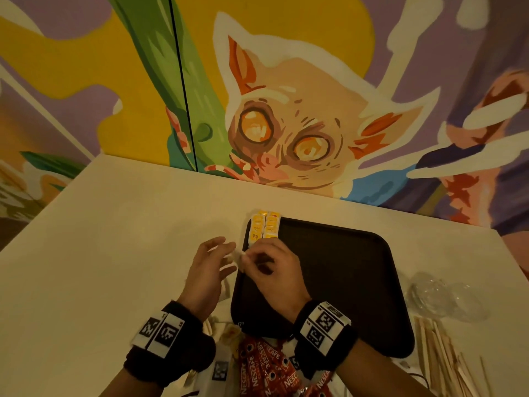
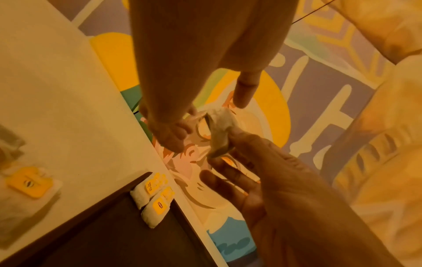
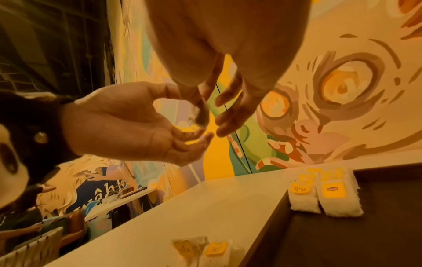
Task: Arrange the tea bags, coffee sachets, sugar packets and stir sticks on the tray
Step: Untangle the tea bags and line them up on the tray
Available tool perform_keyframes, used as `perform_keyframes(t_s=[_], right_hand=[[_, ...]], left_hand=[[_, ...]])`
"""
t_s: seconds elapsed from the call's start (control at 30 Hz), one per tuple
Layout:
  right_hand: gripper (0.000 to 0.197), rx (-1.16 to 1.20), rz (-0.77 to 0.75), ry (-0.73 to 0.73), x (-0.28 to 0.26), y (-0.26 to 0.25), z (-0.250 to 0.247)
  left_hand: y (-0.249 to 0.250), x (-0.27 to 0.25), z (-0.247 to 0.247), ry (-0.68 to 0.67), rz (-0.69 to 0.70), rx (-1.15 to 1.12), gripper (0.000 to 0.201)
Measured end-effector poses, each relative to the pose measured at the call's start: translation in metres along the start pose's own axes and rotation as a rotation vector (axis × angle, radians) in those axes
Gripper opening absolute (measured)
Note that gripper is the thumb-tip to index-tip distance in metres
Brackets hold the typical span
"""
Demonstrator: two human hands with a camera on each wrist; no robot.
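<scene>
Both hands meet just above the dark tray's (image 1: 343, 282) left edge. Between them hangs a white tea bag (image 1: 238, 257). My right hand (image 1: 252, 257) pinches its lower part, as the left wrist view shows on the tea bag (image 2: 219, 130). My left hand (image 1: 227, 252) pinches its top between thumb and forefinger, its other fingers spread. Two rows of yellow-tagged tea bags (image 1: 264, 229) lie in the tray's far left corner. Red coffee sachets (image 1: 266, 365) lie in a heap by my wrists. Wooden stir sticks (image 1: 446, 362) lie at the near right.
Loose tea bags (image 3: 205, 251) lie on the white table (image 1: 128, 253) left of the tray. Crumpled clear plastic (image 1: 440, 296) sits to the tray's right. A painted wall (image 1: 286, 110) stands along the table's far edge.
</scene>
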State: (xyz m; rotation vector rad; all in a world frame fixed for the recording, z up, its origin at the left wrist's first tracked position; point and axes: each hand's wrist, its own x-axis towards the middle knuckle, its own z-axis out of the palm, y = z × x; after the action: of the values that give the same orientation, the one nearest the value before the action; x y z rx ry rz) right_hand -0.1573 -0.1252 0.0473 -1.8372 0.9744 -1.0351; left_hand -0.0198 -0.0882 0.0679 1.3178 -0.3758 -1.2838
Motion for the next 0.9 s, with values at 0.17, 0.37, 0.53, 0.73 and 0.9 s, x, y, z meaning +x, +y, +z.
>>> perform_keyframes(t_s=[0.17, 0.37, 0.53, 0.73, 0.9], right_hand=[[0.010, -0.025, -0.162, 0.075, 0.000, 0.006, -0.002], [0.005, -0.181, -0.310, 0.070, -0.004, 0.008, -0.004], [0.005, -0.144, -0.341, -0.018, -0.008, 0.007, -0.006], [0.022, 0.161, 0.102, 0.047, -0.004, -0.012, -0.012], [0.032, 0.318, 0.279, -0.077, 0.008, -0.013, -0.016]], left_hand=[[0.003, -0.006, -0.004, -0.094, -0.034, 0.142, 0.035], [0.006, -0.007, -0.002, -0.043, 0.131, 0.184, 0.013], [0.004, -0.005, -0.002, 0.027, 0.329, 0.321, 0.008], [0.003, -0.001, -0.009, -0.006, 0.535, 0.507, 0.006], [0.005, -0.003, -0.010, -0.088, 0.615, 0.589, 0.010]])
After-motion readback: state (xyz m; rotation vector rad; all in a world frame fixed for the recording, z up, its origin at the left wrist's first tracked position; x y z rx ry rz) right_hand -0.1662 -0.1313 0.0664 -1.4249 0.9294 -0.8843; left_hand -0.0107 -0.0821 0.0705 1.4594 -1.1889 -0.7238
